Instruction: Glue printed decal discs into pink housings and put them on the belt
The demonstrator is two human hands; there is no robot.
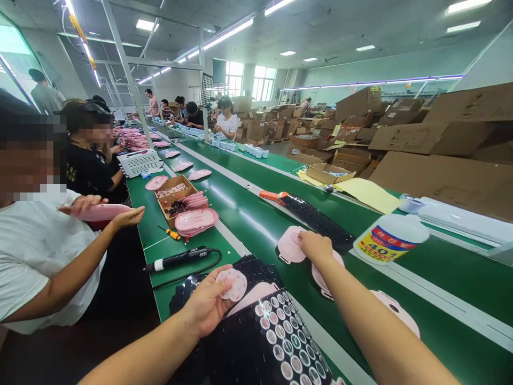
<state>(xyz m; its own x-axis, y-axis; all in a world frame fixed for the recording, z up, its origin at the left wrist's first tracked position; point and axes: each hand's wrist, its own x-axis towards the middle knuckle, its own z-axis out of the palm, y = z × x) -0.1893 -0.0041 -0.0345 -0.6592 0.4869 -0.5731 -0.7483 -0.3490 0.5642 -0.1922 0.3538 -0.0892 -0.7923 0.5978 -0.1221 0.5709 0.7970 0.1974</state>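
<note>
My left hand (208, 305) is closed on a small round pink part (231, 284), held over a black tray (276, 342) with several rows of round pieces. My right hand (316, 247) reaches out over the green conveyor belt (248, 214) and rests its fingers on a pink plastic shell (290, 245) lying flat there. A second pink shell (324, 275) sits partly under my right wrist, and a third (395, 310) lies beside my forearm.
A black soldering-type tool (180, 259) with a cable lies at the left. A cardboard box (176, 195) and stacked pink shells (196, 220) stand beyond it. A co-worker at left holds a pink shell (102, 212). A white labelled bottle (390, 238) and a black roll (316, 219) lie on the right.
</note>
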